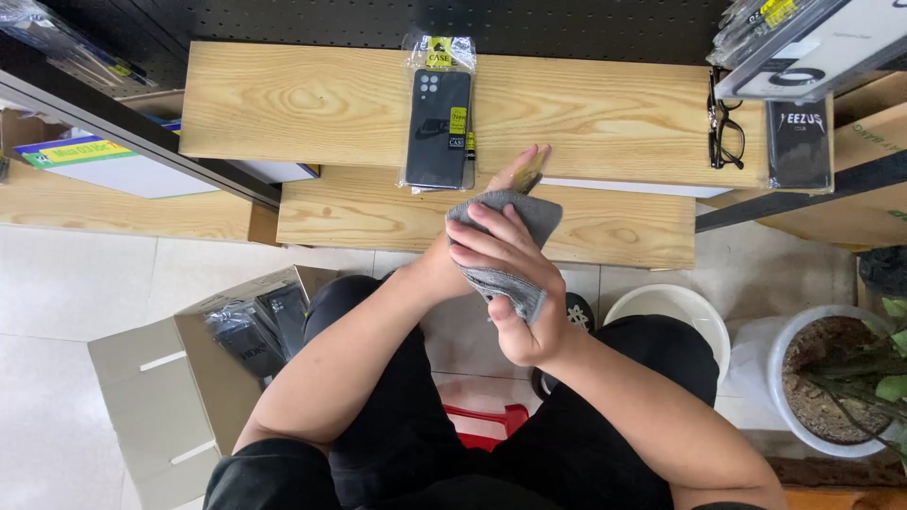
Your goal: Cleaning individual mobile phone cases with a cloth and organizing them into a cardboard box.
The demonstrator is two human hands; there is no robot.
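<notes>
Right hand (510, 283) clamped grey cloth (515, 247) over something thin, left hand (505, 184) pinching it from behind, above lower wooden shelf (624, 231). Wiping looked midway tbh. One packaged black phone case (438, 127) lay on upper shelf; more sat in cardboard box (161, 397).

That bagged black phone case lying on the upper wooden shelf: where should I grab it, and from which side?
Probably by its near bottom edge, coming from the front. The phone case lies flat on the upper shelf, and its clear bag overhangs the shelf's front edge slightly, giving fingers a lip. The hands and grey cloth are just right of it.
</notes>
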